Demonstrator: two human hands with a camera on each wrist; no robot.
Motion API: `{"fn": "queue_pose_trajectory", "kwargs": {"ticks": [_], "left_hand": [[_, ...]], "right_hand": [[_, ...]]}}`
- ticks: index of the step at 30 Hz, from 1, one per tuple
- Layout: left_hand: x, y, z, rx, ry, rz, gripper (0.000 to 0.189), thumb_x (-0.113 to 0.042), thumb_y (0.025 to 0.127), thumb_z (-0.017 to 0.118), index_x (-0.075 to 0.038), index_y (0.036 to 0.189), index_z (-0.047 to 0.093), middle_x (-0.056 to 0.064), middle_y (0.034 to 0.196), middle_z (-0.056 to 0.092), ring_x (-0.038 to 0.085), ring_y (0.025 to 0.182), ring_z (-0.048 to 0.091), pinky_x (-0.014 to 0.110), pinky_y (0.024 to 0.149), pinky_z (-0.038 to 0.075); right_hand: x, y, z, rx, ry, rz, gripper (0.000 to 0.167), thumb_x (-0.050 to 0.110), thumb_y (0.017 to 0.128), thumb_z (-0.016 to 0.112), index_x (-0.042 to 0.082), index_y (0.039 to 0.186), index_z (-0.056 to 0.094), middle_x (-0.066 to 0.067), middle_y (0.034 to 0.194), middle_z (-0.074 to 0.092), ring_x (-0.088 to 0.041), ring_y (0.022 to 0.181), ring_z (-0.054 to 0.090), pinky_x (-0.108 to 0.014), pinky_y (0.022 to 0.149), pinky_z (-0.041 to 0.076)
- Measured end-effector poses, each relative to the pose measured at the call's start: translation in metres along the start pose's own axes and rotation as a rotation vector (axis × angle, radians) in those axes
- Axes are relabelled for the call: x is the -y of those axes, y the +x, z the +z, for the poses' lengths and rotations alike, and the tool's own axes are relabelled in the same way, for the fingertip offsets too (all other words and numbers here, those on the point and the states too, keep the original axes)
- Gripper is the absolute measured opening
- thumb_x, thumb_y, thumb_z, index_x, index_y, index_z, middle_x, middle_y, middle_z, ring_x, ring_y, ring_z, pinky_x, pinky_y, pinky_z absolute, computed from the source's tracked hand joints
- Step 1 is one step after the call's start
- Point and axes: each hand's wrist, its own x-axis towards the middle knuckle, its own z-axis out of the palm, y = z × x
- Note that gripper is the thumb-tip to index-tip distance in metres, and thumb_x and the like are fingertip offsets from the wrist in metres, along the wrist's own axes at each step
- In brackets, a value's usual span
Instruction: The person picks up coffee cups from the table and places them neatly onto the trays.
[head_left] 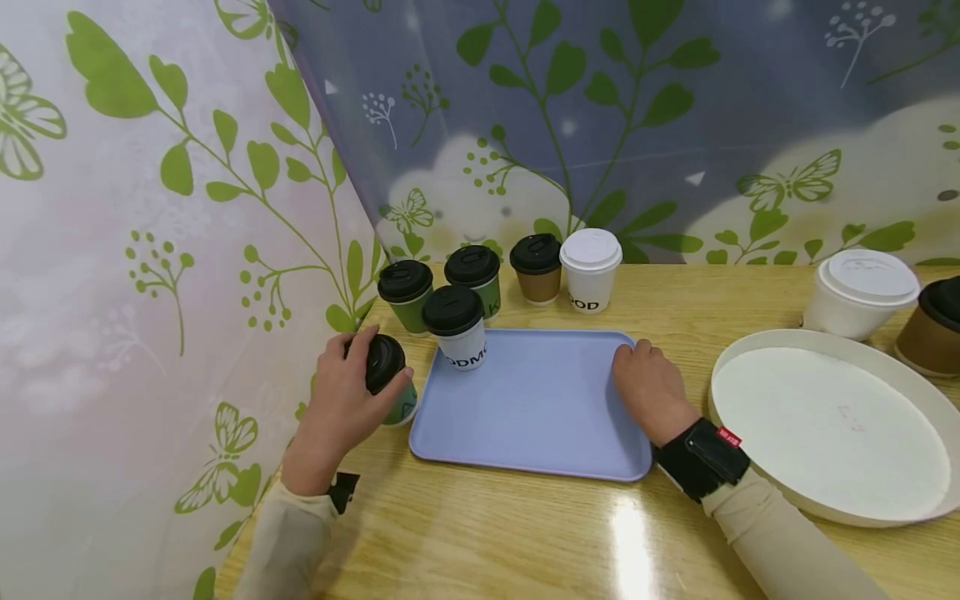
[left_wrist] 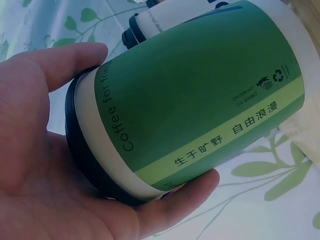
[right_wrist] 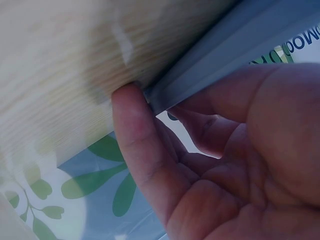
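While the wooden desk (head_left: 525, 533) carries everything, its largest load is a round white tray (head_left: 832, 433) at the right, with a white lidded bowl (head_left: 862, 292) and a brown cup (head_left: 933, 329) just behind it. Next in size comes the blue tray (head_left: 532, 408), lying flat near the middle. At the blue tray's right edge rests the right hand (head_left: 651, 387), its fingers curled over the rim; the right wrist view shows a fingertip (right_wrist: 131, 107) pressed against the tray's edge, so this grip is closed on the blue tray. On the tray's far left corner stands a white cup (head_left: 457, 329) with a black lid. Behind it, along the patterned wall, stand two green cups (head_left: 408, 296), a small brown cup (head_left: 537, 267) and a white-lidded cup (head_left: 591, 268). Just left of the blue tray, the left hand (head_left: 341, 400) wraps around a green coffee cup (head_left: 390, 383), tilted, black lid toward the palm, thumb (left_wrist: 65, 62) across its rim; this grip is closed on the cup.
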Motion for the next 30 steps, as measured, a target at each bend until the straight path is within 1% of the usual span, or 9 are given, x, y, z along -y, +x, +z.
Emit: {"fn": "queue_pose_trajectory", "kwargs": {"ticks": [5, 8, 17, 21, 24, 30], "left_hand": [[-0.004, 0.001, 0.001, 0.006, 0.007, 0.005, 0.075, -0.036, 0.096, 0.074, -0.003, 0.155, 0.040, 0.034, 0.148, 0.034, 0.056, 0.132, 0.038, 0.069, 0.101, 0.041], [-0.007, 0.002, 0.002, 0.006, 0.008, 0.011, 0.074, -0.036, 0.096, 0.073, -0.003, 0.155, 0.041, 0.034, 0.149, 0.034, 0.054, 0.132, 0.039, 0.068, 0.101, 0.041], [-0.012, 0.003, 0.004, -0.014, 0.014, 0.065, 0.074, -0.034, 0.096, 0.074, -0.003, 0.155, 0.042, 0.033, 0.147, 0.037, 0.052, 0.131, 0.042, 0.067, 0.101, 0.042], [-0.015, 0.004, 0.005, -0.021, 0.013, 0.078, 0.074, -0.034, 0.095, 0.075, -0.003, 0.154, 0.043, 0.033, 0.147, 0.038, 0.051, 0.131, 0.042, 0.066, 0.102, 0.042], [-0.018, 0.004, 0.006, -0.024, 0.010, 0.088, 0.073, -0.033, 0.095, 0.075, -0.002, 0.154, 0.044, 0.033, 0.147, 0.038, 0.050, 0.131, 0.042, 0.065, 0.100, 0.043], [-0.023, 0.005, 0.009, -0.045, 0.000, 0.127, 0.071, -0.033, 0.095, 0.076, 0.000, 0.151, 0.046, 0.032, 0.145, 0.041, 0.049, 0.128, 0.044, 0.063, 0.099, 0.045]], "right_hand": [[0.000, 0.001, 0.000, 0.045, -0.008, 0.003, 0.012, -0.011, 0.098, 0.051, -0.015, 0.088, 0.055, -0.027, 0.080, 0.053, -0.041, 0.073, 0.063, -0.051, 0.058, 0.056], [0.000, 0.001, 0.000, 0.058, -0.005, 0.006, 0.012, -0.011, 0.098, 0.051, -0.016, 0.089, 0.056, -0.027, 0.080, 0.053, -0.041, 0.074, 0.063, -0.051, 0.058, 0.056], [0.000, 0.001, 0.002, 0.008, -0.012, -0.009, 0.013, -0.011, 0.097, 0.052, -0.015, 0.084, 0.054, -0.027, 0.077, 0.052, -0.041, 0.070, 0.062, -0.051, 0.056, 0.055], [0.000, 0.001, 0.001, 0.019, -0.015, -0.013, 0.012, -0.011, 0.097, 0.053, -0.015, 0.086, 0.055, -0.027, 0.078, 0.052, -0.040, 0.071, 0.062, -0.051, 0.056, 0.056], [0.000, 0.000, -0.001, 0.037, -0.015, -0.006, 0.011, -0.011, 0.097, 0.053, -0.016, 0.087, 0.055, -0.027, 0.079, 0.052, -0.041, 0.072, 0.062, -0.051, 0.057, 0.056], [0.001, 0.000, -0.002, 0.030, -0.009, 0.001, 0.012, -0.011, 0.098, 0.051, -0.016, 0.087, 0.055, -0.028, 0.079, 0.053, -0.041, 0.073, 0.063, -0.052, 0.057, 0.056]]}}
